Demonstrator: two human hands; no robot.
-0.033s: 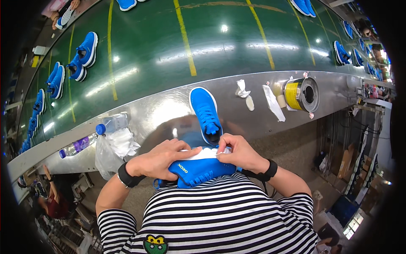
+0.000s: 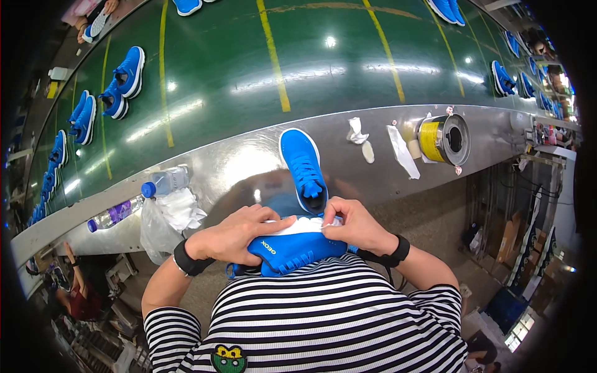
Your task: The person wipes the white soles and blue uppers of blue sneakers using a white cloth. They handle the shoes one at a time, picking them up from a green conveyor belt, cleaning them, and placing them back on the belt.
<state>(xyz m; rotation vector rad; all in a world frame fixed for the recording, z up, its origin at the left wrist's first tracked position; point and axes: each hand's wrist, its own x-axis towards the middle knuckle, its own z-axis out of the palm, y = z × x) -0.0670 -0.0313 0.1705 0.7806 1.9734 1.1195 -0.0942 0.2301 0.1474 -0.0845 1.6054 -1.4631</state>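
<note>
A blue sneaker point(image 2: 289, 250) lies on its side against my striped shirt, its white sole edge facing away from me. My left hand point(image 2: 239, 235) grips its heel end, with the thumb pressed along the white sole edge. At the other end of that edge, the fingers of my right hand point(image 2: 349, 225) are pinched together. A small white bit shows by these fingertips, too small to make out. Just beyond my hands a second blue sneaker point(image 2: 300, 163) stands upright on the metal ledge, toe pointing away.
On the ledge lie white scraps point(image 2: 356, 132), a white strip point(image 2: 403, 151) and a tin can point(image 2: 456, 138) with yellow tape. Left are bottles point(image 2: 168, 181) and a plastic bag point(image 2: 155, 229). Several blue sneakers point(image 2: 129, 71) sit on the green conveyor point(image 2: 224, 74).
My right hand has shifted slightly to the right along the white sole edge. My left hand and both sneakers look unmoved.
</note>
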